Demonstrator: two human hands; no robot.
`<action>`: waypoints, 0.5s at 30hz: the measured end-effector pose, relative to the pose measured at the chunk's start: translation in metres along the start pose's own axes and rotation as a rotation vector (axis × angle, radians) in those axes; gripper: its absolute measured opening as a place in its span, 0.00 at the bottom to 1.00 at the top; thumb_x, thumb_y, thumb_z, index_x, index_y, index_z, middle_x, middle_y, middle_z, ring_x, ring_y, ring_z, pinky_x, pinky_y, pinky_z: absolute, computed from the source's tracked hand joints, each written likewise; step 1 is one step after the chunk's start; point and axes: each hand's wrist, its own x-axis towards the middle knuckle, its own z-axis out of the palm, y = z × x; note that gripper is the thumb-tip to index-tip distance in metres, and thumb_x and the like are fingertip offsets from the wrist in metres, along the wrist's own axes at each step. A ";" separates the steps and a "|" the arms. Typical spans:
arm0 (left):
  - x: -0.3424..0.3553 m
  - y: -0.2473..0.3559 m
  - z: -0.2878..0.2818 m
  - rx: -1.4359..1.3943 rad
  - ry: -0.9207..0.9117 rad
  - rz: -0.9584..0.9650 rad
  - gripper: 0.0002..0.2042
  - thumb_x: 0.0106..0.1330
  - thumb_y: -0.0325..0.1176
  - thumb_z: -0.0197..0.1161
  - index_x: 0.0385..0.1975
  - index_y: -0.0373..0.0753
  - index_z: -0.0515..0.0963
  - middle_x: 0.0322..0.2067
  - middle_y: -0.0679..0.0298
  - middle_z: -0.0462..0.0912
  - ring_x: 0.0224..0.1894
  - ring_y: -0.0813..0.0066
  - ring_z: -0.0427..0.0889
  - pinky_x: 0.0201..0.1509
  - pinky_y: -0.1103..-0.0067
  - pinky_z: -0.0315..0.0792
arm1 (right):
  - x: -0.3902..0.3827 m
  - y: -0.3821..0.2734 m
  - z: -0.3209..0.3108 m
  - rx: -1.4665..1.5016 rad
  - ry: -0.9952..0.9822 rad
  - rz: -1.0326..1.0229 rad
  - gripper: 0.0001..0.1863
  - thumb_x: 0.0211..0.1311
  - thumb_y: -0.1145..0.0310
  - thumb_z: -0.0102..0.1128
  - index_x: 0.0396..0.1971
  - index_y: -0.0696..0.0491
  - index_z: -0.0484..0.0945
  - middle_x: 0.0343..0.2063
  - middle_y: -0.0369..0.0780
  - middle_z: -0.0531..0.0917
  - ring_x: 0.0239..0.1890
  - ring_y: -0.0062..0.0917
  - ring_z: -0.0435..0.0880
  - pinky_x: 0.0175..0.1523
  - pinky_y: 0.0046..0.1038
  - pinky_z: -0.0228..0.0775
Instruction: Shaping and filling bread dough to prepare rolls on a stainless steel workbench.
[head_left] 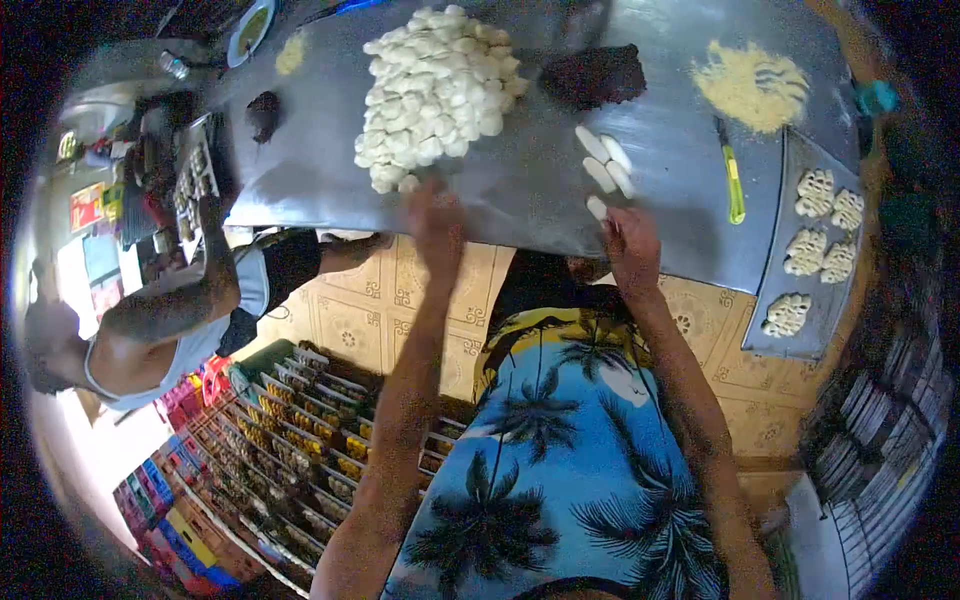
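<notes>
A large heap of white dough pieces (440, 90) lies on the metal table, and my left hand (436, 218) is at its near edge, smeared by motion. Whether its fingers hold anything is not visible. My right hand (634, 245) is at the table's front edge, fingers curled, with a small dough piece (597, 208) at the fingertips. Just beyond it several elongated dough pieces (600, 174) lie side by side. Farther back sits a dark brown mass of filling (612, 76), beside the heap.
Right of my hands lie a green-handled knife (734, 180), scattered pale crumbs (765, 85) and a tray (775, 318) with several shaped dough pieces. At left another person (180, 320) works near a tray (197, 170). A rack with filled trays (300, 440) stands below left.
</notes>
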 end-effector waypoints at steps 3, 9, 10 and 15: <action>0.036 -0.071 -0.011 0.111 -0.054 0.194 0.10 0.65 0.27 0.71 0.46 0.35 0.84 0.50 0.52 0.82 0.49 0.58 0.81 0.57 0.68 0.75 | 0.021 0.001 0.009 -0.033 -0.015 0.083 0.13 0.66 0.71 0.66 0.48 0.57 0.82 0.43 0.47 0.83 0.50 0.47 0.79 0.53 0.43 0.74; 0.041 -0.046 -0.036 -0.218 -0.468 -0.371 0.07 0.71 0.25 0.64 0.45 0.32 0.81 0.39 0.55 0.83 0.36 0.66 0.81 0.42 0.73 0.77 | 0.043 -0.003 -0.021 -0.032 0.001 0.282 0.14 0.66 0.67 0.67 0.47 0.58 0.84 0.40 0.48 0.83 0.48 0.44 0.80 0.55 0.40 0.73; 0.032 -0.027 -0.033 -0.358 -0.468 -0.345 0.05 0.71 0.25 0.64 0.42 0.32 0.79 0.34 0.58 0.80 0.35 0.68 0.80 0.41 0.73 0.76 | 0.054 0.001 -0.026 -0.023 0.052 0.224 0.14 0.66 0.67 0.67 0.47 0.58 0.84 0.40 0.48 0.83 0.48 0.44 0.80 0.55 0.40 0.73; 0.025 0.032 0.005 -0.713 -0.758 -0.464 0.14 0.70 0.24 0.66 0.53 0.34 0.73 0.41 0.64 0.81 0.43 0.75 0.78 0.50 0.77 0.76 | 0.153 0.050 -0.012 -0.175 0.127 0.025 0.17 0.64 0.69 0.69 0.52 0.55 0.85 0.42 0.47 0.84 0.47 0.43 0.81 0.51 0.38 0.75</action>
